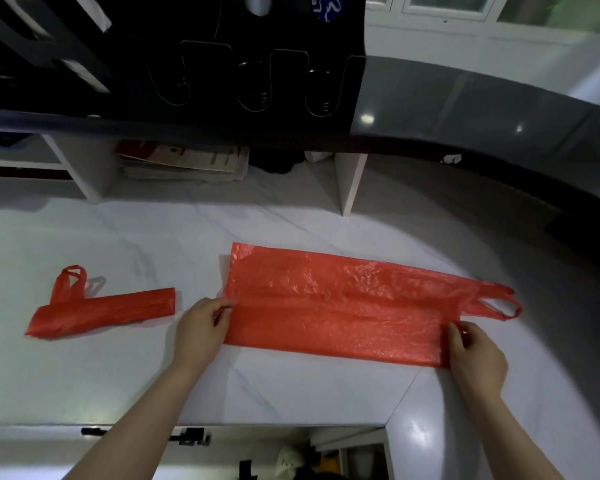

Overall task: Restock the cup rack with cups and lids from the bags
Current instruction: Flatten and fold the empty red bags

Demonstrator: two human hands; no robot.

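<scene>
Left hand [201, 323] and right hand [471, 351] pinch opposite ends of a flattened red bag [336, 306] on the white counter [291, 393].

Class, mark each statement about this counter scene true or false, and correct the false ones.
1. Two red bags lie on the white counter. True: a flat bag and a folded bag.
2. The flat bag's handles point left. False: they lie at its right end.
3. The left hand holds the folded bag. False: it pinches the flat bag's left edge; the folded bag lies untouched.
4. The right hand grips the flat bag. True.
</scene>
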